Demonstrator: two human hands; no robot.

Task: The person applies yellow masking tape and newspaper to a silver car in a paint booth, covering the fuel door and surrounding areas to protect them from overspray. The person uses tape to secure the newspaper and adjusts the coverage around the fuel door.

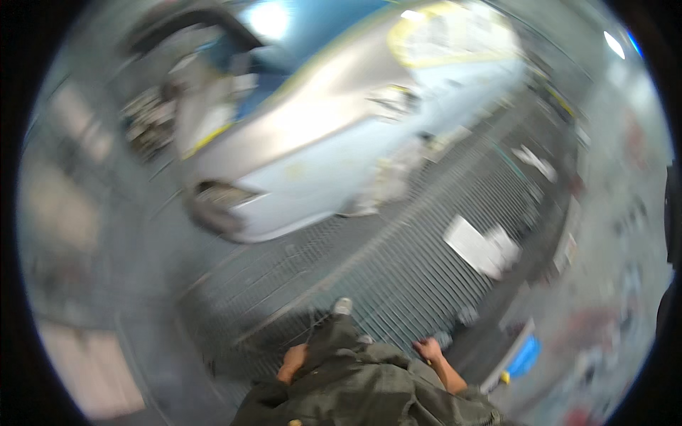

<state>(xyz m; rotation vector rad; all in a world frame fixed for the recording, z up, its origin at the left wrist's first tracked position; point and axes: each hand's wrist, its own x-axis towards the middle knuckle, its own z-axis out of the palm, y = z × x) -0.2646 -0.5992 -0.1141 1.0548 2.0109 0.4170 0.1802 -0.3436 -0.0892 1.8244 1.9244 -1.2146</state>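
Observation:
My left hand point(294, 356) hangs low beside my trouser leg, its fingers curled. Blur hides whether it grips anything. On the other side of my body, my right hand point(428, 349) is held out above the floor grating, also with bent fingers. A dark shape shows near its fingertips, but I cannot tell if it is held. Ahead of me stands a car body point(309, 165) with bare grey and pale blue patches. Masking paper point(458, 34) edged with yellow tape covers its side window. A lamp opening point(226, 193) shows at its near corner. Both hands are well apart from the car.
Metal floor grating point(415, 255) runs alongside the car. White sheets point(474, 247) lie on it, with another white scrap point(534, 162) farther off. A blue object point(523, 357) sits by the right edge. A pinkish panel point(91, 371) is at lower left.

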